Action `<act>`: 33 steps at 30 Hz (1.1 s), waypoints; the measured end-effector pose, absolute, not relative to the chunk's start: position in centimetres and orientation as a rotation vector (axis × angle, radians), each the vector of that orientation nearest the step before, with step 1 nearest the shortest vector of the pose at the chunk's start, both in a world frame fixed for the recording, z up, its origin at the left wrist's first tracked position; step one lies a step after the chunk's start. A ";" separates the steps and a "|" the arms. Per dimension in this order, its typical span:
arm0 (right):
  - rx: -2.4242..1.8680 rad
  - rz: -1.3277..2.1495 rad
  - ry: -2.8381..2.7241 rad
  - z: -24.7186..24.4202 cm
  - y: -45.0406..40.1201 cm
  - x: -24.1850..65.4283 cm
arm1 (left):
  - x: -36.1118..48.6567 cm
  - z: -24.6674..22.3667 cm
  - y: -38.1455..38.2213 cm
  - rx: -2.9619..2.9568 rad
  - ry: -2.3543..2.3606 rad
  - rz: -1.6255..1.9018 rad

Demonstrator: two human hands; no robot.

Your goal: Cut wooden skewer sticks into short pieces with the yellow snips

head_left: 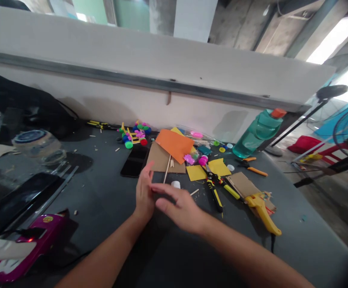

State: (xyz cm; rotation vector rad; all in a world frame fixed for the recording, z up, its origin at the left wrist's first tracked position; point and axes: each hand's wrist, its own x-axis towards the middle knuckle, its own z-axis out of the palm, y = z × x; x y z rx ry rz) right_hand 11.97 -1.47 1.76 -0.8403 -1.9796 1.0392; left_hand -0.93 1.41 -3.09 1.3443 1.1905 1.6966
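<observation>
My left hand (145, 196) is held upright above the dark table, its fingers stretched out and nothing visible in it. Against its palm side rest the fingertips of my right hand (180, 208), which is open with the thumb apart. Just beyond the fingers is a thin wooden stick (167, 169); whether it touches them I cannot tell. It crosses a piece of brown cardboard (156, 160), partly covered by an orange sheet (175, 144). A white bottle cap (175, 184) sits close to my right hand. Left of the cardboard lies a black phone (135, 161).
To the right are yellow-black pliers (214, 194), orange-handled cutters (256, 171), a yellow glue gun (264, 214) and a teal bottle (258, 134). A colourful small build (135, 136) stands at the wall. A clear jar (39, 146) and pink power strip (27, 248) are left.
</observation>
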 end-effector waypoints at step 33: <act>-1.272 0.176 -2.176 -0.4 10.3 16.4 | -0.4 -2.4 1.1 1.373 1.320 1.304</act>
